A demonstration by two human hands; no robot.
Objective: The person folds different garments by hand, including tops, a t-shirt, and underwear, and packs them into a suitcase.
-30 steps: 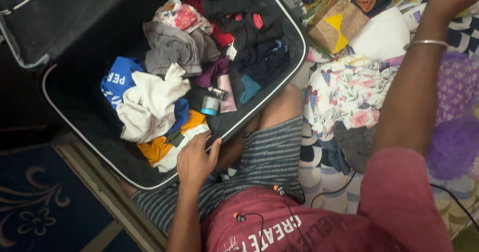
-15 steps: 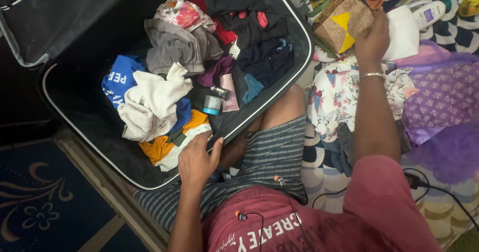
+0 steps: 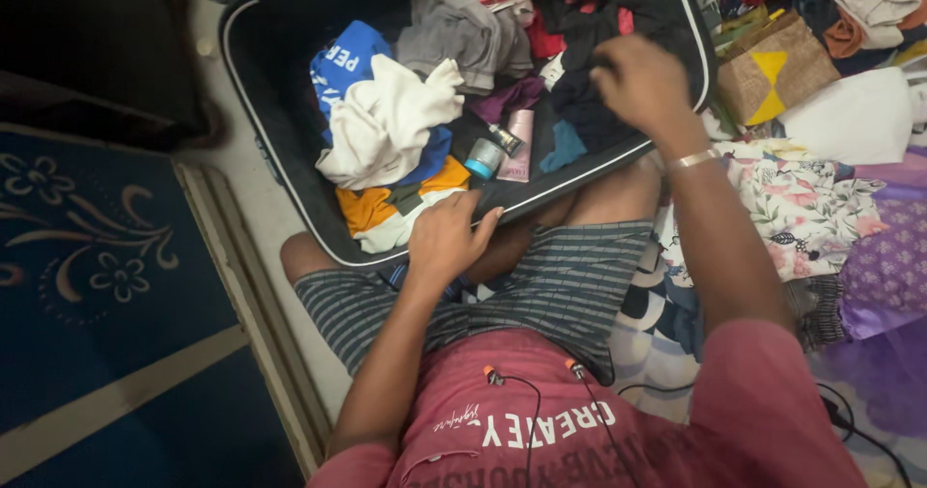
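Right hand [image 3: 642,84] palm-down on dark clothes [image 3: 589,111]

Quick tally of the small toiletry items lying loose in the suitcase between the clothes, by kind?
Pink tube: 1
Small round jar with a teal lid: 1
Small dark bottle: 1
Total: 3, all lying together in the suitcase, beside the cream garment.

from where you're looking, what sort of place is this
Probably a room in a home, with someone seated on the floor. An open black suitcase full of clothes, a patterned blue rug, and loose floral fabrics heaped beside the person point to that.
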